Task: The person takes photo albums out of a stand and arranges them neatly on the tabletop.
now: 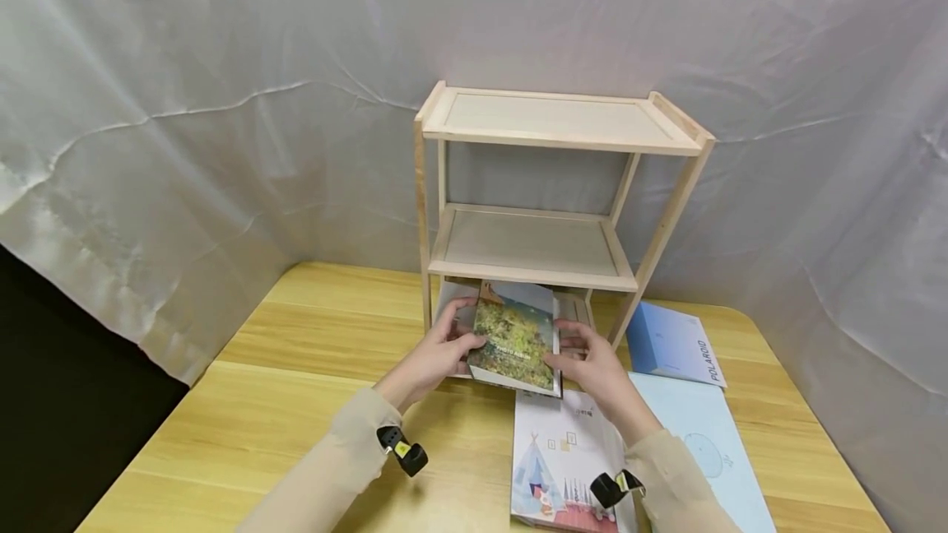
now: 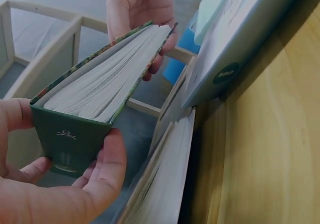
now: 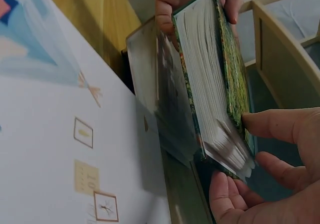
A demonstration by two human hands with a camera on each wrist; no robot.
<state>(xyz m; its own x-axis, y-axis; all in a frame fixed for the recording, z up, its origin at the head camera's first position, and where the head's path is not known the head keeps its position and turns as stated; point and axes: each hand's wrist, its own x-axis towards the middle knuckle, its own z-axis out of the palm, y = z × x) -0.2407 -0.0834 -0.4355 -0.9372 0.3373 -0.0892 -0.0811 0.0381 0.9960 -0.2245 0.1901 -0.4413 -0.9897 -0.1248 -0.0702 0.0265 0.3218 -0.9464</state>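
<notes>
Grey curtain [image 1: 348, 155] surrounds a wooden table [image 1: 215, 434], where the shelf [image 1: 533, 138] stands near the back, its front facing the person so each tier can be reached. The blue book [image 1: 729, 475], white book [image 1: 541, 442] and POLAROID book [image 1: 674, 344] lie flat toward the right, probably to leave the stretch before the shelf free for the arms. Another book [image 2: 167, 176] seems to lie on the bottom tier, mostly hidden under the album [image 1: 511, 327].

The album is held off the table at the front of the bottom tier, cover up, so its title reads toward the person. The left hand [image 1: 444, 344] has fingers and thumb bent round the spine, taking the firm side; the right hand [image 1: 592, 360] pinches the opposite edge, thumb on the cover and fingers beneath, likely to stop the covers swinging apart (the pages already gape a little).
</notes>
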